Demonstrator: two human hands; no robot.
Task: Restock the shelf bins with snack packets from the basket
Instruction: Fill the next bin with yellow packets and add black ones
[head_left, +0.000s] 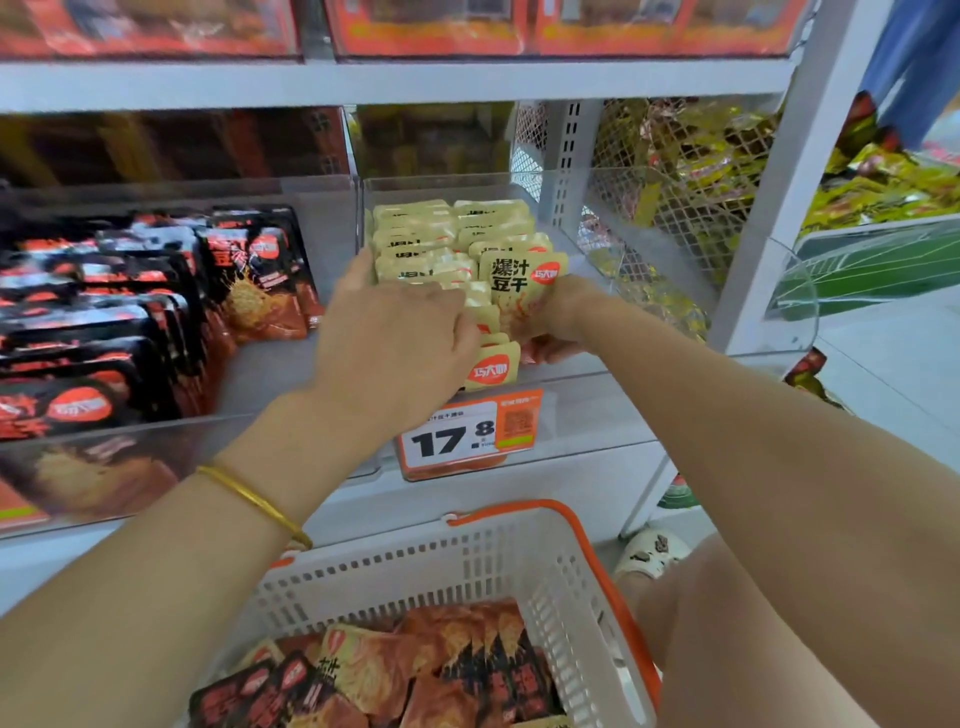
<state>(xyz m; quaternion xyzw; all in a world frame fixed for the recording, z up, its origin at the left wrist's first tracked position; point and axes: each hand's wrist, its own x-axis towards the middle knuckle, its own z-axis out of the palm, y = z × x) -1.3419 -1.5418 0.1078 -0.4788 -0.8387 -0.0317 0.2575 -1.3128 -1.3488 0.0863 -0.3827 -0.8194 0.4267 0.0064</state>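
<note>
Head view: a clear plastic shelf bin (441, 189) sits at the middle of a white metal shelf, and every place here is told from it. Inside the bin, pale yellow snack packets (415, 244) stand on edge in two rows that run from front to back. Their top edges face up and they lean slightly backward.

The left hand (395, 338) reaches into the bin's front left part. Its fingers are curled over the tops of the left row and its thumb lies along that row's outer side, so it grips those packets.

The right hand (563, 317) is at the bin's front right. Its fingers are closed round one pale yellow packet with a red round logo (511, 283). This packet stands upright with its long axis near vertical and its printed face toward the camera.

One more packet with a red logo (491, 369) leans against the bin's front wall between the two hands.

An orange and white price tag reading 17.8 (467, 436) is fixed just below the bin's front. A neighbouring bin to the left holds black and red foil packets (156, 291) in leaning rows. White wire mesh (675, 171) stands to the right.

Below and nearer the camera is a white slotted plastic basket with an orange handle (561, 571), holding red and black packets (415, 670). A gold bangle (254, 501) circles the left wrist.
</note>
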